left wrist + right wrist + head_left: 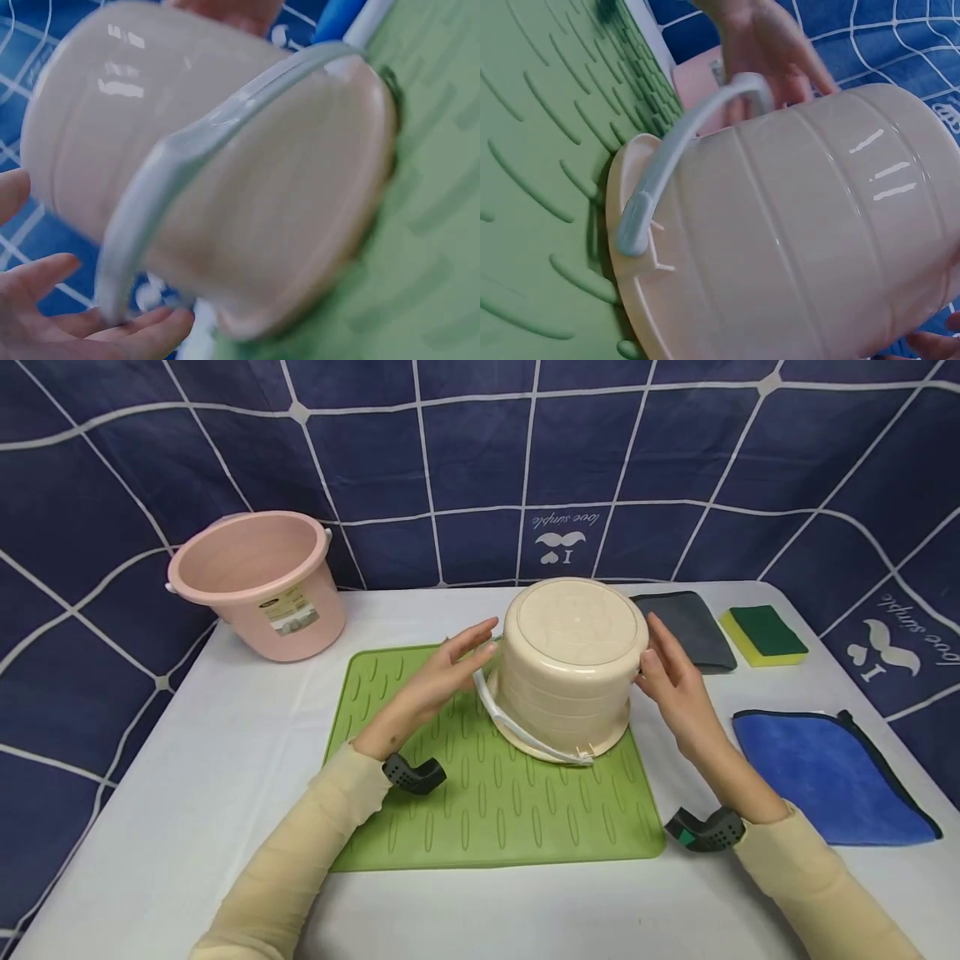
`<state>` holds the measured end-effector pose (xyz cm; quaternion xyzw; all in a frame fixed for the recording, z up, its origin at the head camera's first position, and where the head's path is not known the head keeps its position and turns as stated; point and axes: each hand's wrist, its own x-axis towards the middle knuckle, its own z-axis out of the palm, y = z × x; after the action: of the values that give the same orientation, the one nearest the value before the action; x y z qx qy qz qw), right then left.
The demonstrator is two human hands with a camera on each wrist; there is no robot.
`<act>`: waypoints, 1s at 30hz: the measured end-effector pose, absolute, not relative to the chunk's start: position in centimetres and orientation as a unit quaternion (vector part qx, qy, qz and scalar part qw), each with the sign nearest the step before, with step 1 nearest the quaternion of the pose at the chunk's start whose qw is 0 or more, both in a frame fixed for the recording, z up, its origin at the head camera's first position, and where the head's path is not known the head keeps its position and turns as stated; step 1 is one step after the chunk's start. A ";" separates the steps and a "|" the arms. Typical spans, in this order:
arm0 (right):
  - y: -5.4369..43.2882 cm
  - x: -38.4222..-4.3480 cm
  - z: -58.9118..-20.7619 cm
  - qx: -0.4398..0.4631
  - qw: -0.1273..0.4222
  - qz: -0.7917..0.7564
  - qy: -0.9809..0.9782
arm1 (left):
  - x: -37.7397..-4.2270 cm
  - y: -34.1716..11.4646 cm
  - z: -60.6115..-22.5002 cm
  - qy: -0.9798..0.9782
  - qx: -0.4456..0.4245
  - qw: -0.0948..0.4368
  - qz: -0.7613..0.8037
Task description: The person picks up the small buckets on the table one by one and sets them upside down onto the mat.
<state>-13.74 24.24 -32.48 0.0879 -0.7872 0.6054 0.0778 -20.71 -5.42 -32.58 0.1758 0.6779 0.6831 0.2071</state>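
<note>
A cream bucket (573, 668) stands upside down on the green mat (420, 827), base up and rim down. Its white handle (517, 727) hangs round the lower front left of the wall. My left hand (435, 681) is held beside the bucket's left side with fingers extended; in the left wrist view its fingertips (161, 330) are right by the handle. On the opposite side, my right hand (678, 689) has its thumb and fingers against or close along the upper wall, not wrapped round it. Part of the right fingers is hidden behind the bucket.
A pink bucket (262, 577) stands upright at the back left. To the right lie a grey cloth (693, 627), a green and yellow sponge (765, 635) and a blue cloth (832, 777). A dark blue curtain (480, 460) with white lines backs the white table (225, 752).
</note>
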 end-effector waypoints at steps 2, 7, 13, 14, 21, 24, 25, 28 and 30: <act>24.4 -13.6 -32.6 0.097 0.083 0.595 -0.794 | -21.0 -6.3 -33.5 0.687 0.155 0.228 0.673; 25.2 -12.2 -32.9 0.117 0.112 0.539 -0.826 | -21.6 -8.4 -34.5 0.738 0.144 0.209 0.625; 25.4 -9.5 -33.6 0.142 0.214 0.437 -0.862 | -22.4 -13.4 -29.2 0.840 0.200 -0.038 0.504; 25.4 -9.0 -33.8 0.145 0.233 0.418 -0.866 | -22.7 -14.6 -27.9 0.850 0.196 -0.086 0.481; 25.5 -6.2 -36.2 0.168 0.199 0.368 -0.893 | -25.2 -23.7 -24.2 0.890 0.132 -0.176 0.400; 25.5 -5.5 -37.3 0.155 0.124 0.366 -0.909 | -26.3 -26.6 -25.8 0.889 0.110 -0.148 0.419; 25.6 -5.3 -37.7 0.150 0.095 0.367 -0.913 | -26.4 -27.3 -26.4 0.889 0.100 -0.146 0.422; 25.6 -5.1 -38.6 0.144 0.010 0.363 -0.921 | -26.7 -28.4 -27.9 0.884 0.080 -0.158 0.433; 25.8 -5.1 -39.2 0.158 -0.026 0.348 -0.924 | -26.7 -28.7 -28.5 0.882 0.069 -0.173 0.432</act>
<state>-5.08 25.76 -39.16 0.1578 -0.9237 0.3482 -0.0258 -26.66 -28.75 -28.46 0.0694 0.8821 0.4325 -0.1731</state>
